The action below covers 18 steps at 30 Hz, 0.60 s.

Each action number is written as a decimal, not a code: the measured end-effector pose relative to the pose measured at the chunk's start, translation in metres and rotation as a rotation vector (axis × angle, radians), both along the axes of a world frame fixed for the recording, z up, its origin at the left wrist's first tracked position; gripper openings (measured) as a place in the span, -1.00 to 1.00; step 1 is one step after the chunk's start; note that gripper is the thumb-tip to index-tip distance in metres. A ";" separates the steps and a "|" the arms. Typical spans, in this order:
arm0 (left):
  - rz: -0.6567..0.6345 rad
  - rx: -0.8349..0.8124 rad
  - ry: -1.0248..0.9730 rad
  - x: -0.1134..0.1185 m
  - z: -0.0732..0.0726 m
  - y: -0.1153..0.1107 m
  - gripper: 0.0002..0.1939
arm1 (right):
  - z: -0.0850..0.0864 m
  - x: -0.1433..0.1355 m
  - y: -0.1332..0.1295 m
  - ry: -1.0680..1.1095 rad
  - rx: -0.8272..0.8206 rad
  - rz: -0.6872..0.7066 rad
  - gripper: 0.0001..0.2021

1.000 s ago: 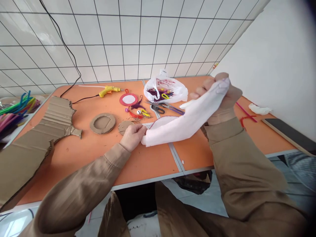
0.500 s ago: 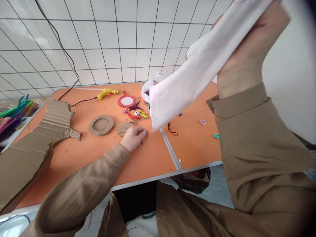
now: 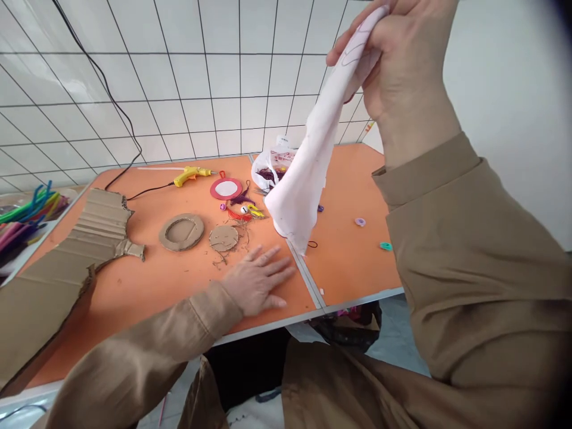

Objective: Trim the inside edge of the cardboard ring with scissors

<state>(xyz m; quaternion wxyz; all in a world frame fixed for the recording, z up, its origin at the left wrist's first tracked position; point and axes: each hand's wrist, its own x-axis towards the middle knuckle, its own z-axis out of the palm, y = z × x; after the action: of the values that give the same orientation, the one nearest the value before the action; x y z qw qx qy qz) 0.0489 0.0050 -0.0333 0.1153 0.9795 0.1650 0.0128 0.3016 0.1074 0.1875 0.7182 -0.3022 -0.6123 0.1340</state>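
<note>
My right hand is raised at the upper right, its fingers closed on the top of a whitish-pink cloth. The cloth hangs down in folds, its lower end close over the orange table. Faint curved lines are drawn near its top. On the table, my left hand lies palm down with its fingers spread, holding nothing. Beyond it sit a cardboard disc with brown scraps around it and a cardboard ring. A red-rimmed round piece with a white centre lies farther back.
Torn corrugated cardboard covers the table's left side. A yellow glue gun with a black cord lies at the back. Tassels and bells lie near a white bag. A lilac spool and a green clip lie right.
My right hand has moved left with the cloth, which now hangs more steeply. My left hand has gone from curled fingers to flat and spread, slightly nearer the table's front edge.
</note>
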 end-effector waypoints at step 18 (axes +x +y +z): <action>0.585 -0.152 -0.869 0.010 0.107 0.055 -0.53 | -0.034 -0.042 -0.065 -0.949 -0.501 0.058 -0.76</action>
<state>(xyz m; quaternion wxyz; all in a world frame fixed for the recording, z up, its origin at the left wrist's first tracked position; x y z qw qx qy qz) 0.0587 0.0602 0.0733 0.2352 0.7857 0.3688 0.4374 0.2592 0.0427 0.1540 0.2643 -0.4745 -0.8272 0.1445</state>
